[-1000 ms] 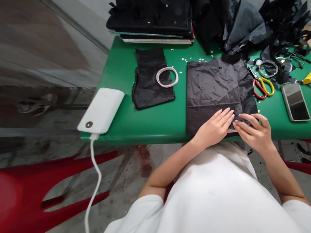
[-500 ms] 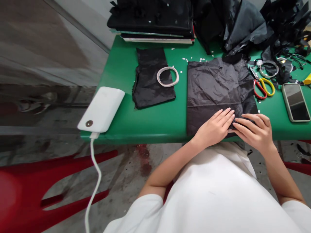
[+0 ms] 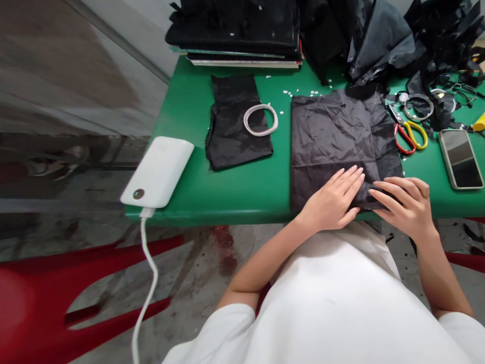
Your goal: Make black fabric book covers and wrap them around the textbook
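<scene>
A creased black cloth (image 3: 337, 131) lies flat on the green table (image 3: 235, 197), its near side at the table's front edge. My left hand (image 3: 335, 199) rests palm down on its near part, fingers stretched out. To the right, my right hand (image 3: 409, 205) lies over the near right corner of the cloth, fingers spread and slightly bent. What is under the right palm is hidden. Scissors with red and yellow handles (image 3: 411, 136) lie just beyond the right hand, beside the cloth.
A folded black cloth piece (image 3: 237, 144) with a white ring (image 3: 246, 119) on it lies at left. A white power bank (image 3: 159, 172) with a cable sits on the left corner. A phone (image 3: 460, 159) is at right. Black fabric (image 3: 382, 40) is heaped at the back.
My right hand has shifted slightly right, away from the left hand. My left thumb now shows, spread out from the fingers. The cloth has stayed about where it was.
</scene>
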Demonstrator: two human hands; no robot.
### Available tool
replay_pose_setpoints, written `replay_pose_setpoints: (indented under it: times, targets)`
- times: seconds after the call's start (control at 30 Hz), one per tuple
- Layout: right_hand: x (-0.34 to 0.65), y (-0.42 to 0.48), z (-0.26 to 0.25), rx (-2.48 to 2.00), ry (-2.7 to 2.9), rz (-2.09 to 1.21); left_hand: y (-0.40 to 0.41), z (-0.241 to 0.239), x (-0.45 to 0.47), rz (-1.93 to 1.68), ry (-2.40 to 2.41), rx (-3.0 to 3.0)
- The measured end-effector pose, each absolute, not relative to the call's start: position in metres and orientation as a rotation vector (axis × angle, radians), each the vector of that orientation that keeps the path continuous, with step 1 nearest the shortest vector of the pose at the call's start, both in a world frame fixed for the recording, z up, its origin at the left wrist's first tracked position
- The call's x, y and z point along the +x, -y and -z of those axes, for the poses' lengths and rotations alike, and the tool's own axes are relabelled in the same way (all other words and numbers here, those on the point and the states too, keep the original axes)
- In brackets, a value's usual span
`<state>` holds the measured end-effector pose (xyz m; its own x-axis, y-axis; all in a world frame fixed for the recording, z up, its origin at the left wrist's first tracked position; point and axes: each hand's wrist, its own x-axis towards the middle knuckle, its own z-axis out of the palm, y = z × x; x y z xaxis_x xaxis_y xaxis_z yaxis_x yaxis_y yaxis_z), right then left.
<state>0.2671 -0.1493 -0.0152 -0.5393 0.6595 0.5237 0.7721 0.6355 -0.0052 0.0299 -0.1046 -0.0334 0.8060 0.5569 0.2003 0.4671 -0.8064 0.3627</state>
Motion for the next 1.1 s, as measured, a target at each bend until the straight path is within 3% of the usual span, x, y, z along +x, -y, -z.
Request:
replay_pose_setpoints:
  times: [0.2,0.53,0.8,1.1]
  targets:
    - [0.271,0.145,0.015,-1.139,2.272,0.273,0.104,0.033,0.028,-0.461,-0.766,2.658]
    - [0.247,0.094,0.001,-1.208,2.014,-0.334,0.097,0.036,0.018,-0.788,-0.827,2.162]
    - [0.232,0.063,0.014,-1.238,1.927,-0.407,0.095,0.03,0.018,-0.862,-1.071,1.907]
    - [0.231,0.061,0.023,-1.162,1.883,-0.36,0.097,0.042,0.015,-0.95,-1.108,2.055]
